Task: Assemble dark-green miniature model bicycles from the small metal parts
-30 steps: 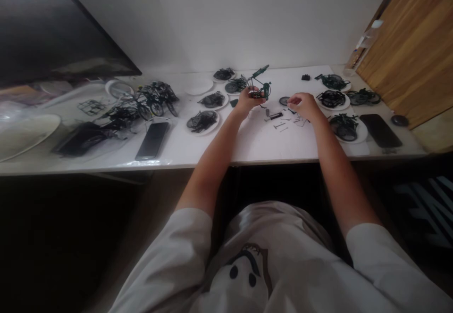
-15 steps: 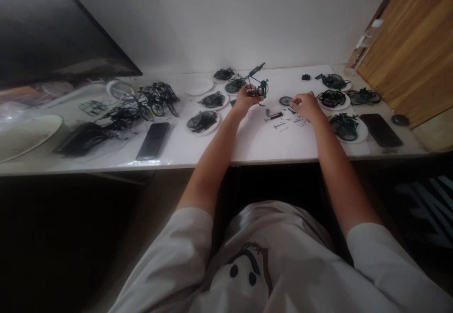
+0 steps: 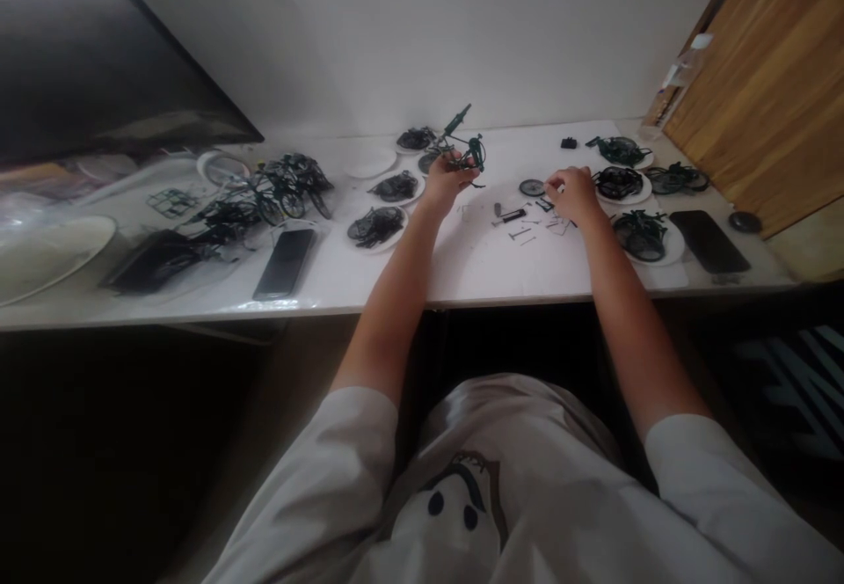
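Observation:
Above the white tabletop, my left hand (image 3: 445, 181) is closed around a dark green miniature bicycle frame (image 3: 472, 151). The frame is tilted, with one long end pointing up. My right hand (image 3: 571, 190) hovers low over the table, thumb and fingers pinched together; whatever may be between them is too small to make out. Just left of those fingers lies a small spoked wheel (image 3: 531, 188). Loose parts are scattered between my hands, among them a dark bar-shaped piece (image 3: 512, 215) and a thin T-shaped piece (image 3: 520, 233).
Several plates of dark bicycle parts stand on both sides, such as a front left plate (image 3: 375, 248) and a front right plate (image 3: 676, 245). Miniature bicycles (image 3: 294, 184) cluster at left. Phones (image 3: 285, 263) lie at each side. A wall bounds the back.
My left hand has shifted a little left with the bicycle frame, which has also risen slightly. My right hand has stayed nearly in place over the small parts.

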Demonstrator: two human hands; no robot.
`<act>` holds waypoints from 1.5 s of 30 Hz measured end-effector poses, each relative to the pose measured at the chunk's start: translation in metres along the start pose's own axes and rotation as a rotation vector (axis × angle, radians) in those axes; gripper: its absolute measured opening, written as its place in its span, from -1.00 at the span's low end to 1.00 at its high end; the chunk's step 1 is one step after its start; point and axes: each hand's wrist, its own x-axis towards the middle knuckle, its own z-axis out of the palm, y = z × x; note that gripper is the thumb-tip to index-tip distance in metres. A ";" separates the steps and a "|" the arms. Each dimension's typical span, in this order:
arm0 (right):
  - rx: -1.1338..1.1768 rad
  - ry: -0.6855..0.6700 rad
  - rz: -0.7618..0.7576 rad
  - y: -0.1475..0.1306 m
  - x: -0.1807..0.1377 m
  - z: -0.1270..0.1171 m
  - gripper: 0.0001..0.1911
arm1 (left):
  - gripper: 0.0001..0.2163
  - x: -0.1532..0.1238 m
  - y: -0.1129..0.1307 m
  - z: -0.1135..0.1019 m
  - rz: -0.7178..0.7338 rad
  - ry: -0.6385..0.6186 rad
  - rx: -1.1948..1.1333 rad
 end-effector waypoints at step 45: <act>0.004 -0.581 0.018 -0.024 -0.017 -0.040 -0.92 | -0.43 -0.003 -0.018 0.011 -0.007 -0.030 -0.142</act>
